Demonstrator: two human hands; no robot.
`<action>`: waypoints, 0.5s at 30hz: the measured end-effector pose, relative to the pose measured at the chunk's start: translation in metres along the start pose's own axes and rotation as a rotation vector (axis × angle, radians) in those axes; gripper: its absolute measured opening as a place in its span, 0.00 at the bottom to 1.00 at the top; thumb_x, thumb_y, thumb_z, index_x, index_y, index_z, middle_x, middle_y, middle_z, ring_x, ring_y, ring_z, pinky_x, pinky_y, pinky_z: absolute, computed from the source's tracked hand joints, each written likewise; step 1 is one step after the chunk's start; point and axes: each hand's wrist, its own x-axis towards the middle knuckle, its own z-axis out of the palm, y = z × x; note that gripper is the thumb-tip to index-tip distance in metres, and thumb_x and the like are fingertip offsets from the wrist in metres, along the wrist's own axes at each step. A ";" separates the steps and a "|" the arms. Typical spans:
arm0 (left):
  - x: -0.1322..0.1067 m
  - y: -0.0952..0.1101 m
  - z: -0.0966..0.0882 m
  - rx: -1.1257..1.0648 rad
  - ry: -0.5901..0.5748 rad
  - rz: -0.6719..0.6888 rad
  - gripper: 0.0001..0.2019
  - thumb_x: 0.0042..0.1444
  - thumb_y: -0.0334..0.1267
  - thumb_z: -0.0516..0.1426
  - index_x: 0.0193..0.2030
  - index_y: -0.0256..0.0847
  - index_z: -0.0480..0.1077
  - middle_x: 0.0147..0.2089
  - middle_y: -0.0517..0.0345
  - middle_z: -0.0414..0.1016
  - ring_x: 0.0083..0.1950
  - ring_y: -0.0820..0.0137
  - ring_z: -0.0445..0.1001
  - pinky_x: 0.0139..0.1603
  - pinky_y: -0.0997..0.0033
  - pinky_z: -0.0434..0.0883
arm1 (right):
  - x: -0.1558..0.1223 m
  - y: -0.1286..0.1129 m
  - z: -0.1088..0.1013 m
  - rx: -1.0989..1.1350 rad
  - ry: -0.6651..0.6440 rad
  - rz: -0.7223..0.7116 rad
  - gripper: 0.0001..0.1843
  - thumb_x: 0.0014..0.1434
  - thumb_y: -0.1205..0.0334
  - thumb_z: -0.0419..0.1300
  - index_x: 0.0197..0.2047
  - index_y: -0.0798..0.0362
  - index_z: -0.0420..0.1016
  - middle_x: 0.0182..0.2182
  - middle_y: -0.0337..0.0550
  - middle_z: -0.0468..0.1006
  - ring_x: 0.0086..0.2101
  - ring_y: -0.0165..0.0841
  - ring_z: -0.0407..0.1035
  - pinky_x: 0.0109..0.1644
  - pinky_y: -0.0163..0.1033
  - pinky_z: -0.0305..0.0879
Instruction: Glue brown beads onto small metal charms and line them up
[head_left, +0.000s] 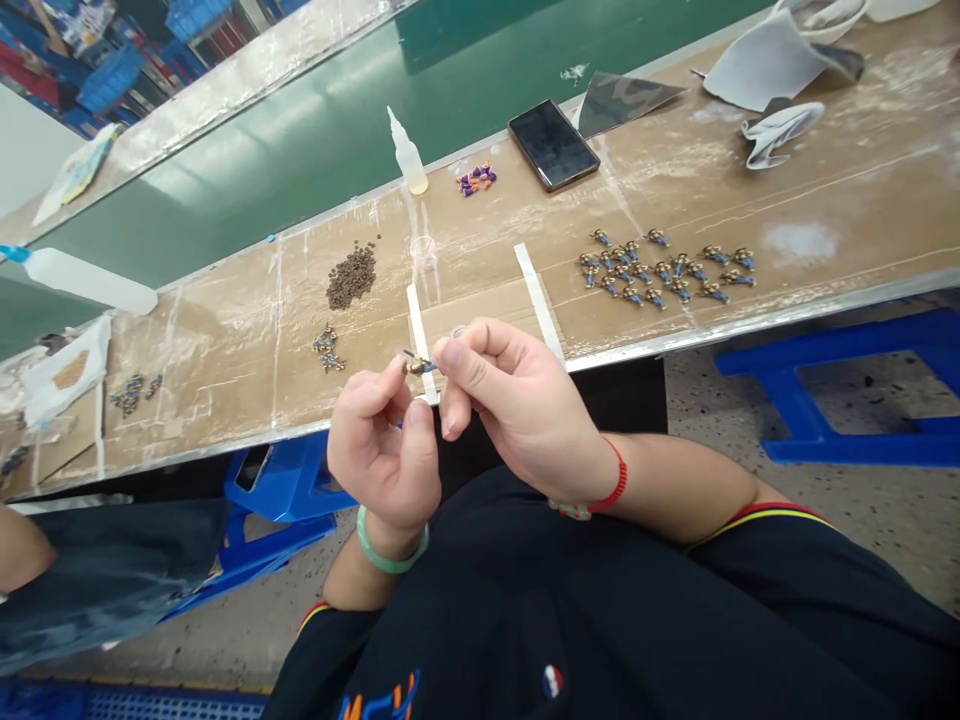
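My left hand and my right hand are raised together above the bench's front edge. Between their fingertips is a small brass-and-blue part, partly hidden by the fingers. Beyond my hands, several similar parts lie in loose rows on the scuffed wooden bench top. A smaller group of them sits close to my left hand, next to a heap of dark brown granules. Two white tape strips mark the bench in front of my hands.
A translucent glue bottle, purple-and-orange pieces and a black phone lie along the bench's far side. White cloths lie at the back right. Blue stools stand below the bench. A dark-sleeved arm is at the left.
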 end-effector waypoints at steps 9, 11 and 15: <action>-0.001 0.000 -0.002 -0.068 -0.024 -0.048 0.12 0.61 0.39 0.63 0.51 0.53 0.79 0.33 0.60 0.72 0.31 0.69 0.68 0.30 0.63 0.68 | -0.003 0.002 -0.005 -0.140 0.051 -0.214 0.17 0.60 0.54 0.72 0.30 0.53 0.70 0.16 0.28 0.71 0.17 0.21 0.65 0.23 0.25 0.65; 0.000 0.000 -0.003 -0.079 -0.049 -0.052 0.13 0.61 0.38 0.62 0.52 0.51 0.79 0.34 0.60 0.74 0.32 0.70 0.69 0.31 0.66 0.69 | -0.004 0.003 -0.007 -0.225 0.067 -0.312 0.13 0.61 0.59 0.70 0.31 0.54 0.72 0.18 0.29 0.73 0.17 0.21 0.66 0.22 0.25 0.65; 0.000 0.001 -0.003 -0.087 -0.090 -0.059 0.15 0.61 0.35 0.61 0.54 0.52 0.78 0.33 0.61 0.73 0.31 0.71 0.69 0.30 0.68 0.69 | -0.005 0.009 -0.010 -0.469 0.108 -0.586 0.09 0.62 0.64 0.69 0.32 0.54 0.75 0.25 0.33 0.78 0.20 0.20 0.69 0.25 0.26 0.67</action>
